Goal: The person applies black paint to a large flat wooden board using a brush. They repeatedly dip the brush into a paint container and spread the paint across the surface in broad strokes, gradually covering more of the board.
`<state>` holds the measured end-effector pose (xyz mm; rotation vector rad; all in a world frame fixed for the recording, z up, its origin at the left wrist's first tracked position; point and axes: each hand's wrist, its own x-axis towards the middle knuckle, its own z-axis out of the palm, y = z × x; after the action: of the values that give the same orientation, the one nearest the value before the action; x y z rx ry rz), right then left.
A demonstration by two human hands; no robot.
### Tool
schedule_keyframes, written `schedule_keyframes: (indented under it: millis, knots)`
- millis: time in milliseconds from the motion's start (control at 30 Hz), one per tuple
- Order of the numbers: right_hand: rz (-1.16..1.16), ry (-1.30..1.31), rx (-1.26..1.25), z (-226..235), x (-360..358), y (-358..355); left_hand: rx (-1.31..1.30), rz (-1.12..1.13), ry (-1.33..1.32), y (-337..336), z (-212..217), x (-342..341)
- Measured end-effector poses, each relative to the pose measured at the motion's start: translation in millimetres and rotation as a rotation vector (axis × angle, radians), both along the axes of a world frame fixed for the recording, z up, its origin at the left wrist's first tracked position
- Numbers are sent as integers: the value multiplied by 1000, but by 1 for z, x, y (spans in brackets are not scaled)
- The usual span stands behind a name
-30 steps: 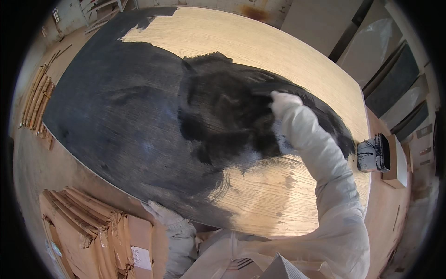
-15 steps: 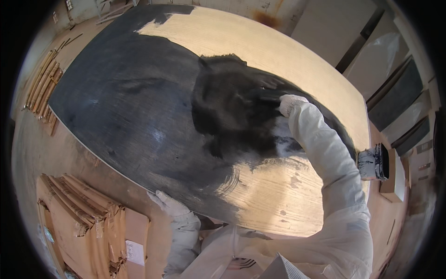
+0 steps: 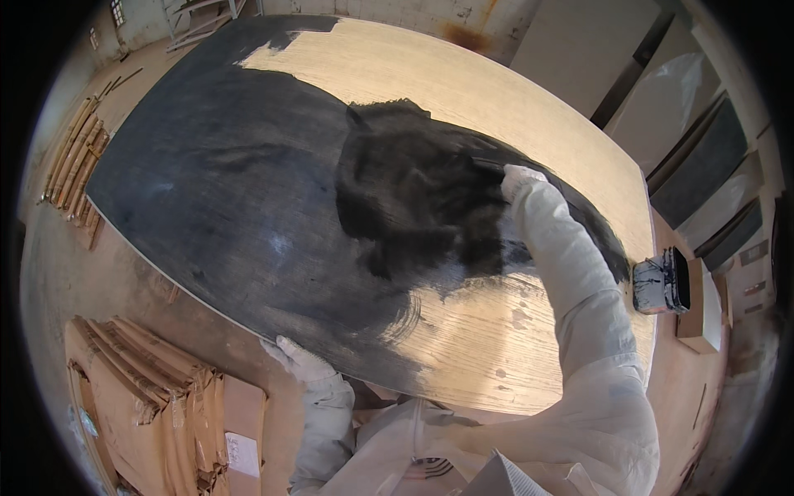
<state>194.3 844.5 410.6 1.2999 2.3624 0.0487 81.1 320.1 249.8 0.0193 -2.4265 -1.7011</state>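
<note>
A large wooden panel (image 3: 496, 355), pale with visible grain, lies before me, mostly coated in black paint (image 3: 240, 190). The wettest, darkest patch spreads around its middle. My right hand (image 3: 521, 178), in a white glove, is closed around a dark, paint-covered applicator (image 3: 490, 164) pressed to that patch; its shape blends into the paint. At the panel's near left edge rests my left hand (image 3: 296, 359), also gloved, its fingers stretched along the rim. A paint-smeared bucket (image 3: 660, 281) with a dark mouth stands by the right edge.
Flattened cardboard (image 3: 136, 372) is stacked at the lower left, below the panel. Bundled brown sticks or tubes (image 3: 73, 161) lie on the floor at far left. Large boards (image 3: 703, 165) lean along the right wall. A pale box (image 3: 700, 310) sits beside the bucket.
My right hand has moved slightly farther away and to the right across the black patch, with the applicator still in it. My left hand keeps its place on the edge. The view has shifted slightly.
</note>
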Motion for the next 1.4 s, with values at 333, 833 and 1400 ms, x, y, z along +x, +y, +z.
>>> schedule_keyframes:
  millis: [333,833,1400]
  knots:
    - [168,-207,-182,49,87,-168,49,86,-35,-4,3,6]
    - [475,-171,-326,49,92,-244,204,119,-174,-5,0,3]
    - [215,-31,-238,40,151,-192,160,157,-190,11,19,2]
